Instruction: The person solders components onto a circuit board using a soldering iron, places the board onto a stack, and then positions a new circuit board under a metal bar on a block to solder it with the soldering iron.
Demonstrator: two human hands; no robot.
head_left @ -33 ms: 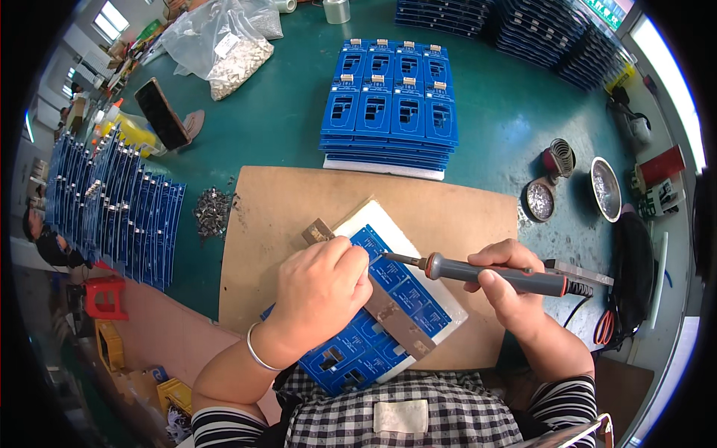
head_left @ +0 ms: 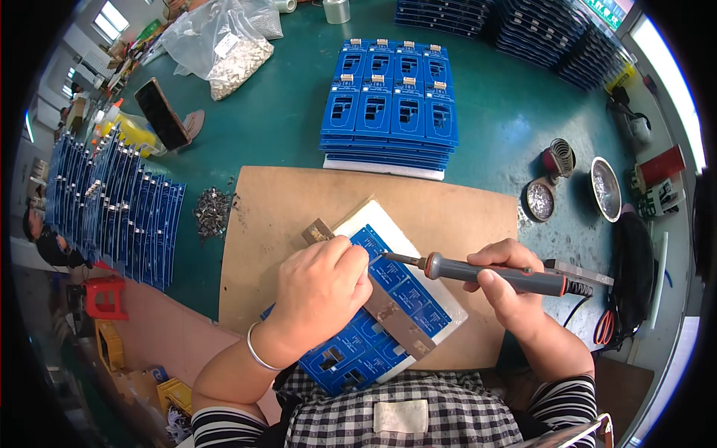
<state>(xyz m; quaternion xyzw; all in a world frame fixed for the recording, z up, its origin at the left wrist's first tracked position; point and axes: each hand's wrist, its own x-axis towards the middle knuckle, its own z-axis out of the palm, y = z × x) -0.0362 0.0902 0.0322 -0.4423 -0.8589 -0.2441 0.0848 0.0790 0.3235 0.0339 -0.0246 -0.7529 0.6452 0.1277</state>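
Note:
My right hand (head_left: 514, 287) grips a grey soldering iron (head_left: 489, 275) like a pen. The iron's tip meets the upper end of a blue circuit board (head_left: 409, 291), or hovers just over it; I cannot tell which. Close beside the tip, my left hand (head_left: 321, 295) is closed above the board, its fingertips together and whatever they pinch hidden. A brown bar (head_left: 399, 322) lies slantwise across the board, partly under my left hand. Beneath the board is a white foam pad (head_left: 388, 224), resting on a tan sheet (head_left: 276, 216).
Ahead stands a stack of blue boards (head_left: 390, 112). More boards stand on edge at the left (head_left: 116, 209), beside a pile of small dark parts (head_left: 213, 211). A phone (head_left: 162, 113) leans behind them. To the right are a coiled iron holder (head_left: 559, 157), a metal bowl (head_left: 605, 189) and red-handled scissors (head_left: 605, 327).

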